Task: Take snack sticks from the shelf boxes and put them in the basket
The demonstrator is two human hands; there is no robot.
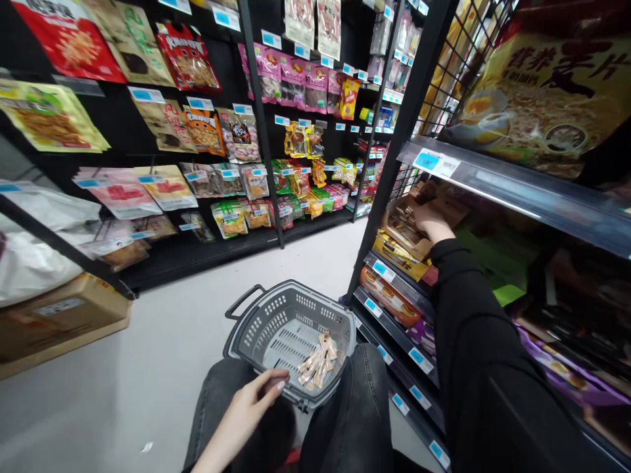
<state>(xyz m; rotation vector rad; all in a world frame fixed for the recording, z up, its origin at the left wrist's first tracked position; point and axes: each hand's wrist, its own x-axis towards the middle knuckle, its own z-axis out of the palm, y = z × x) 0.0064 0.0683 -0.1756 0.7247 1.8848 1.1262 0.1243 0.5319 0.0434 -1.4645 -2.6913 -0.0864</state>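
A grey plastic shopping basket [256, 322] rests on the floor in front of my knees, with several small tan snack sachets [318, 361] lying in it. My left hand [254, 397] rests on the basket's near rim, fingers curled over the edge. My right hand [428, 222], in a black sleeve, reaches into a brown cardboard display box [401, 230] on a shelf at the right. Its fingers are hidden among the packets inside, so what they hold cannot be seen.
Black shelving [261, 125] with hanging snack bags lines the far wall. A black upright post [394, 151] stands by the right-hand shelf unit with blue price tags [428, 161]. Cardboard boxes [54, 318] sit at left on the pale floor [162, 341].
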